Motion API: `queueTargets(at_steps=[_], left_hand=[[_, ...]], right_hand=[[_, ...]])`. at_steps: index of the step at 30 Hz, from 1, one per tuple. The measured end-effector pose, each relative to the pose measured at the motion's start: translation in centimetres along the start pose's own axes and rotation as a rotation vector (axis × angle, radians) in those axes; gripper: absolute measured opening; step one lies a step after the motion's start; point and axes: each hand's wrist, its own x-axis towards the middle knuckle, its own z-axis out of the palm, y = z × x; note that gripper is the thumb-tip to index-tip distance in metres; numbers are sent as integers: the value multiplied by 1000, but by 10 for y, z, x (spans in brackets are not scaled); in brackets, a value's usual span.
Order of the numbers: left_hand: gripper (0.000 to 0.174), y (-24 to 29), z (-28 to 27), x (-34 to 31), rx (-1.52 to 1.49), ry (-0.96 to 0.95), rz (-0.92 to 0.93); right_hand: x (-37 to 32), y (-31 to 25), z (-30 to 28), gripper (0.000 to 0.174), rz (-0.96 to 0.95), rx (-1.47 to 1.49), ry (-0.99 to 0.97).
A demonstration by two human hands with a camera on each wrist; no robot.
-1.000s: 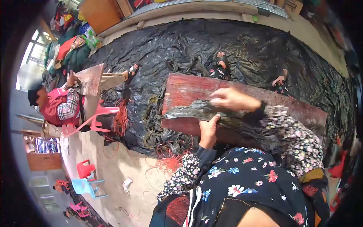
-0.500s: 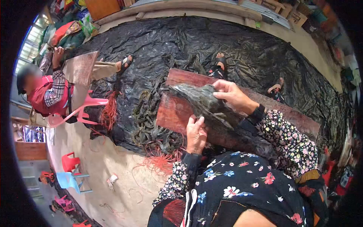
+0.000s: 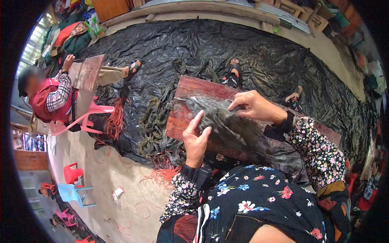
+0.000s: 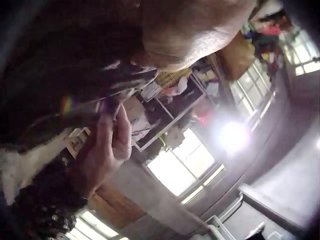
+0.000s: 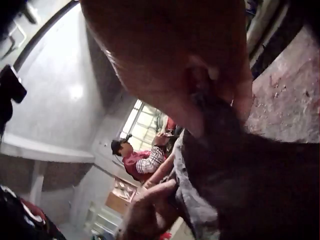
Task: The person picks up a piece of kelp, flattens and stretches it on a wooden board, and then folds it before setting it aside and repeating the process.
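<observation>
A limp, wrinkled, dark grey-green leafy sheet (image 3: pixel 227 125) lies bunched over a reddish wooden board (image 3: pixel 196 86) across the lap. At its near left edge, my left hand (image 3: pixel 193 142) pinches a fold between thumb and fingers. My right hand (image 3: pixel 261 107) holds the upper edge with thumb and forefinger, wrist over the board. From the left wrist, the dark sheet fills the upper left, with the right hand's fingers (image 4: pixel 117 135) at its edge. The right wrist view has the left hand (image 5: pixel 150 210) beside the sheet's pale-lit edge; much there is in shadow.
Black plastic sheeting (image 3: pixel 162 44) covers the floor ahead. A heap of dark strips (image 3: pixel 152 125) lies left of the board, above red string (image 3: pixel 164 172). Another person (image 3: pixel 48 97) sits at the left with a board. Red and blue stools (image 3: pixel 77 194) stand at lower left.
The left hand has moved left and now pinches the near edge of the sheet. The right hand has shifted slightly right. The sheet, earlier a narrow bunch, is spread wider.
</observation>
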Motion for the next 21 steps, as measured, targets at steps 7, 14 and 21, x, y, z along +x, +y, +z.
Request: queueTargets(at_steps=[7, 14, 21], left_hand=[[8, 13, 1, 1, 477, -2, 211], [13, -9, -10, -2, 370, -59, 1], [31, 19, 2, -3, 66, -120, -34]], right_hand=[[9, 19, 4, 10, -184, 211, 162], [12, 10, 14, 11, 246, 746, -119], [20, 15, 14, 47, -267, 320, -248]])
